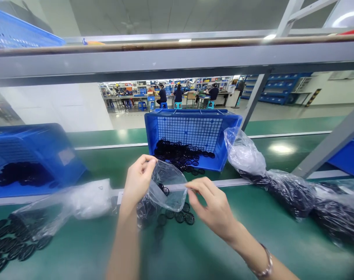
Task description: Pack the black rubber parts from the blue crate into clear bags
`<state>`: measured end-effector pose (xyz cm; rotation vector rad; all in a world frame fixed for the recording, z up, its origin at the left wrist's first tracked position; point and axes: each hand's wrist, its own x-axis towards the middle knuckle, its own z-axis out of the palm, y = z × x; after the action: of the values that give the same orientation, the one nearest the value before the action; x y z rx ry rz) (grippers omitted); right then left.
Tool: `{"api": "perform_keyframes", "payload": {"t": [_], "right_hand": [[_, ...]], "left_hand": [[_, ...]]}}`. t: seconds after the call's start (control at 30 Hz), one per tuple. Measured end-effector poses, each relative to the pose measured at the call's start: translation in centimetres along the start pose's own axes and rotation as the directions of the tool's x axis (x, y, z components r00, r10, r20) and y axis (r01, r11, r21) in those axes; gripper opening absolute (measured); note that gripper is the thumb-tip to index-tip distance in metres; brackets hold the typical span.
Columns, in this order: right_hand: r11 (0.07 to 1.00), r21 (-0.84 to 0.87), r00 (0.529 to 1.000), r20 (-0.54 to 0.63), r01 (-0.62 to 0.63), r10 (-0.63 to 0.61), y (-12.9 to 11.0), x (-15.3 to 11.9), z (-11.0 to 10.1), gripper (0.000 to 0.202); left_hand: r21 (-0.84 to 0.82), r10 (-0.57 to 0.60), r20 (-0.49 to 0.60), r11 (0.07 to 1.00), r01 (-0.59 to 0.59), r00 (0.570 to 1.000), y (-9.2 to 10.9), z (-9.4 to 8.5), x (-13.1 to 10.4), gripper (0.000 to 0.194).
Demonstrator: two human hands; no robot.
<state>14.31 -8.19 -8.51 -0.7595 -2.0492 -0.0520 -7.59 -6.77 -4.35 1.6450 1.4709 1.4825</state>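
Between my hands a clear plastic bag (172,177) is spread wide at its mouth, with some black round parts inside. My left hand (138,179) pinches the bag's left rim. On the opposite side, my right hand (211,202) pinches the rim between thumb and fingertips. Several black spoked rings (179,217) lie on the green table just below the bag, partly seen through it. Behind it, a blue crate (231,144) tipped on its side faces me, and a heap of black rings (177,151) spills from its opening.
Filled clear bags (293,194) of black parts lie along the right. At left are another blue crate (63,151), a pile of empty-looking plastic bags (92,198) and loose black rings (7,241). A grey shelf beam (177,62) crosses above; people sit working far behind.
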Motion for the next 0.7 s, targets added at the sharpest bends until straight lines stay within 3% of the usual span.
{"api": "perform_keyframes", "payload": {"t": [0.07,0.17,0.3,0.43,0.57,0.7], "right_hand": [[0.995,-0.063,0.989,0.120,-0.082,0.089,1.6,-4.0,0.2,0.018],[0.982,-0.162,0.908,0.389,-0.100,0.157,3.7,-9.9,2.1,0.027],[0.962,-0.228,0.831,0.498,-0.151,0.248,4.9,-14.2,4.1,0.017],[0.935,-0.238,0.801,0.487,-0.262,0.348,5.5,-12.4,4.1,0.016],[0.958,-0.184,0.807,0.517,-0.220,0.285,7.0,-9.6,5.1,0.038],[0.963,-0.165,0.765,0.584,-0.215,0.271,7.8,-9.0,6.2,0.030]], "left_hand": [[-0.003,-0.022,-0.016,1.000,0.022,1.000,-0.2,-0.3,0.1,0.026],[0.008,-0.026,-0.026,1.000,0.027,0.999,-0.3,-0.3,0.0,0.026],[0.009,-0.018,-0.021,1.000,0.018,1.000,-0.3,-0.1,0.0,0.026],[0.000,-0.019,-0.017,1.000,0.019,1.000,-0.3,0.0,0.1,0.026],[0.000,-0.021,-0.009,1.000,0.021,1.000,-0.3,0.1,0.1,0.026],[0.004,-0.026,-0.016,1.000,0.026,1.000,-0.3,0.1,0.1,0.025]]}}
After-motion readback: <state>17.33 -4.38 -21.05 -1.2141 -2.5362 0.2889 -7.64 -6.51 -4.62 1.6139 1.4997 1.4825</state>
